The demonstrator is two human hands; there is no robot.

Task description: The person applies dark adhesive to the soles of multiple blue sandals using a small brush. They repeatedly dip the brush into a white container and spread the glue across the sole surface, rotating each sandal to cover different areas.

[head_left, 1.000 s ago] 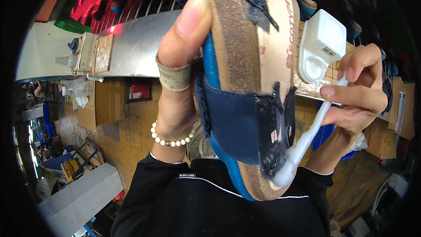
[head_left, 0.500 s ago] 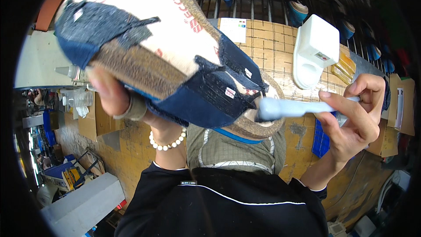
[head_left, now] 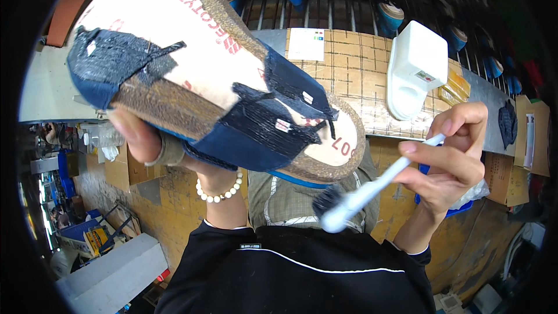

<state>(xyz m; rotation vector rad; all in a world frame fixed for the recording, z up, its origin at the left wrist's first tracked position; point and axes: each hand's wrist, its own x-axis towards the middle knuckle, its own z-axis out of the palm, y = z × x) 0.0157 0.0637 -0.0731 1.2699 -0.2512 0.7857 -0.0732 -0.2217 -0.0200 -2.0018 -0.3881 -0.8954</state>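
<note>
Close to me on the left, my left hand (head_left: 139, 139) is closed around a part-made sandal (head_left: 168, 90), bottom side up. The pale underside carries red print, framed by a brown, cork-like edge; dark blue straps (head_left: 261, 136) fold over it and end in black, shiny-looking flaps. A strip of blue shows below the sandal's lower edge. Most of the left fingers are hidden beneath. In my right hand (head_left: 456, 163), a pale brush (head_left: 372, 189) is pinched between thumb and fingers. Its black bristles (head_left: 327, 200) hang just below the sandal's right end, apart from it.
Past the sandal, a cardboard-covered bench (head_left: 360, 75) holds a white dispenser-like container (head_left: 421, 61), a paper card (head_left: 306, 45) and an amber block (head_left: 455, 88). Behind it, blue shoe-shaped pieces (head_left: 390, 16) stand on a bar rack. Cartons (head_left: 508, 177) sit at right; a grey box (head_left: 116, 273) lies lower left.
The brush has swung down and toward me, off the sandal's right end, and its bristles now show. The sandal has shifted slightly left.
</note>
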